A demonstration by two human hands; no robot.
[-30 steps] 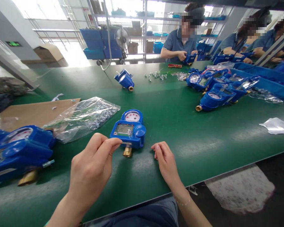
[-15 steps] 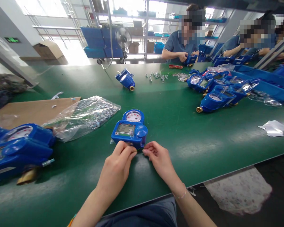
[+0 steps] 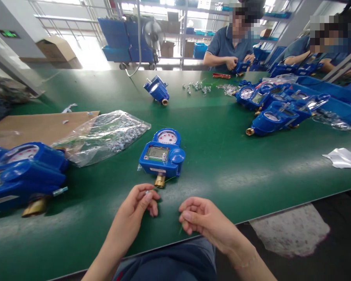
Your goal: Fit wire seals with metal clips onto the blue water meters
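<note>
The near edge of the green table [image 3: 222, 168] is running from eight o'clock of the central meter [image 3: 162, 162], under both hands, to just past three. At five o'clock the right hand [image 3: 203, 218] is curling its fingertips around a green strand [image 3: 180, 228]; at seven the left hand [image 3: 136, 205] is pinching a small pale piece [image 3: 147, 192], mostly hidden. Whether its fingers are touching the brass end [image 3: 160, 181] is hard to tell. Open surface is stretching toward three, as far as a white scrap [image 3: 341, 157]. At nine, other meters [image 3: 29, 168] are crowding in, cut off at the left; at ten, a clear bag [image 3: 117, 128] is blocking that side. Farther, piled meters [image 3: 276, 113] are filling two o'clock, a lone meter [image 3: 158, 90] is lying at twelve, and metal parts [image 3: 197, 85] are lying scattered at one, before a co-worker [image 3: 232, 45].
</note>
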